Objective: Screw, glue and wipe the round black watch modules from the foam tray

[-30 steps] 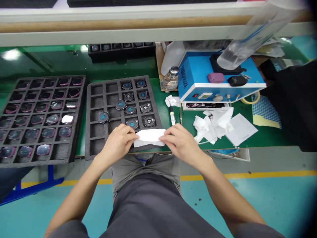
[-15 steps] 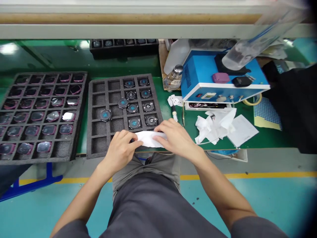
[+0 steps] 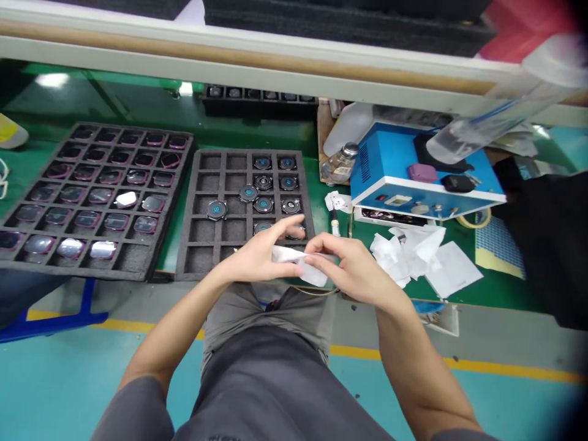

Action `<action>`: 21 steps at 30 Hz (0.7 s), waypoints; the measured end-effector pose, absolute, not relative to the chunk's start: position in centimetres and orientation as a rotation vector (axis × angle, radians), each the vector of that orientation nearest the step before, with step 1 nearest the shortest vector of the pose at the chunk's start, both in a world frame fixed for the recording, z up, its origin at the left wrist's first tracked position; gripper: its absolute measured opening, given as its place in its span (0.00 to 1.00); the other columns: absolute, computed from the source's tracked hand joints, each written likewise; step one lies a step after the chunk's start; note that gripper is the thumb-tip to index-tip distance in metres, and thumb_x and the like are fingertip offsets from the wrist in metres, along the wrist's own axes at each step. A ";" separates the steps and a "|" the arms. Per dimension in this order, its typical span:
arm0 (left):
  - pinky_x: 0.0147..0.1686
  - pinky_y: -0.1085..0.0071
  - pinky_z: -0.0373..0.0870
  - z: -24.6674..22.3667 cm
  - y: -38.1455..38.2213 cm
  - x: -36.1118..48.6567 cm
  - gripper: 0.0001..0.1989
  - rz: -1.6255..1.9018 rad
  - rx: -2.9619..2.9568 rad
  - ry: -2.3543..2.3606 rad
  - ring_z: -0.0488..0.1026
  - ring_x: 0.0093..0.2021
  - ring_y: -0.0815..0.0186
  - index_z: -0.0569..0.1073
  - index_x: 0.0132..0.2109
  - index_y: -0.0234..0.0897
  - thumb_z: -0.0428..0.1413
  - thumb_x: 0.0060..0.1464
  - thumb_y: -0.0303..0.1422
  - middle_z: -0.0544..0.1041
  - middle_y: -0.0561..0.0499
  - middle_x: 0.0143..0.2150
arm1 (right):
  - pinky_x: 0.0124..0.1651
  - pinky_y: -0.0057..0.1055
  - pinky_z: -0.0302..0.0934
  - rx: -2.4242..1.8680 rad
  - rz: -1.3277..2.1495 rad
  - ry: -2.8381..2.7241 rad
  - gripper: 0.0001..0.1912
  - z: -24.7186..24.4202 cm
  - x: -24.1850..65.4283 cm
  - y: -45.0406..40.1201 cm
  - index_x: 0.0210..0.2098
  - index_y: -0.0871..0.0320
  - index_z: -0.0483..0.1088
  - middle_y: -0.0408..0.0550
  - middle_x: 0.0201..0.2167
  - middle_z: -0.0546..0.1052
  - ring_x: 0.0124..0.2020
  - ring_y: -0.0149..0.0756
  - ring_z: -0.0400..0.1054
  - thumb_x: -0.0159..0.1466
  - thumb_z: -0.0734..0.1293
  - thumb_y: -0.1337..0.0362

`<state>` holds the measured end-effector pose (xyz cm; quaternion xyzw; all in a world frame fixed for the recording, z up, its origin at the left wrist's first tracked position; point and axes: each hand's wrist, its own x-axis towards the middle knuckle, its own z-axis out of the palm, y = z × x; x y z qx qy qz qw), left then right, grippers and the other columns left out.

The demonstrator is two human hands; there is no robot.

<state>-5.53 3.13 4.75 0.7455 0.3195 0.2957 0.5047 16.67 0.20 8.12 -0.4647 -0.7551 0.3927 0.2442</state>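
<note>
A white tissue (image 3: 315, 275) is between my two hands, over the front right corner of a dark foam tray (image 3: 189, 242) of round watch parts. My right hand (image 3: 351, 266) pinches the tissue between thumb and fingers. Around its left end my left hand (image 3: 261, 251) is curved, thumb below and fingers raised, with the tissue in its grip. Round watch faces fill much of the tray's right side; one round face (image 3: 217, 210) lies further left, and another (image 3: 248, 193) rests across a divider. Whether the tissue covers anything is hidden.
On the left stands a foam tray (image 3: 158, 242) of square watch parts. To the right are a blue machine (image 3: 399, 162), a glass bottle (image 3: 340, 164), crumpled tissues (image 3: 408, 251), a white sheet (image 3: 454, 269) and a tape roll (image 3: 473, 220). A shelf edge (image 3: 257, 64) crosses above.
The view has shifted. My hands have come closer together, and the tissue, stretched flat before, is now bunched between them. My left hand has turned, its fingers lifted.
</note>
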 end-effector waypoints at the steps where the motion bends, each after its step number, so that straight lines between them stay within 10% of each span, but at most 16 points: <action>1: 0.50 0.60 0.73 4.9 3.3 -5.4 0.36 0.692 1.736 0.755 0.78 0.51 0.54 0.65 0.66 0.37 0.66 0.52 0.37 0.80 0.40 0.51 | 0.34 0.28 0.60 -1.282 1.098 -2.017 0.08 8.2 17.0 0.0 0.36 0.56 0.72 0.43 0.30 0.77 0.30 0.32 0.69 0.68 0.65 0.59; 5: 0.36 0.71 0.72 5.1 2.7 -5.7 0.21 0.762 1.446 0.864 0.78 0.38 0.63 0.74 0.54 0.32 0.62 0.56 0.36 0.82 0.44 0.43 | 0.31 0.28 0.62 -1.384 1.230 -1.787 0.13 7.2 18.2 -0.8 0.48 0.55 0.71 0.43 0.31 0.76 0.30 0.32 0.70 0.67 0.66 0.56; 14: 0.36 0.73 0.70 4.7 -0.4 -4.6 0.20 1.003 1.393 1.017 0.76 0.38 0.66 0.68 0.57 0.33 0.59 0.58 0.30 0.79 0.47 0.39 | 0.31 0.28 0.62 -1.399 1.263 -1.999 0.16 5.3 18.1 -1.2 0.54 0.54 0.71 0.41 0.29 0.75 0.28 0.31 0.69 0.69 0.63 0.57; 21: 0.37 0.71 0.69 5.1 -0.9 -4.3 0.24 0.960 1.421 1.012 0.74 0.37 0.66 0.65 0.61 0.35 0.58 0.58 0.29 0.77 0.48 0.38 | 0.53 0.41 0.68 -1.198 0.803 -1.897 0.12 6.2 16.5 -0.6 0.49 0.53 0.75 0.52 0.48 0.78 0.50 0.42 0.73 0.67 0.68 0.60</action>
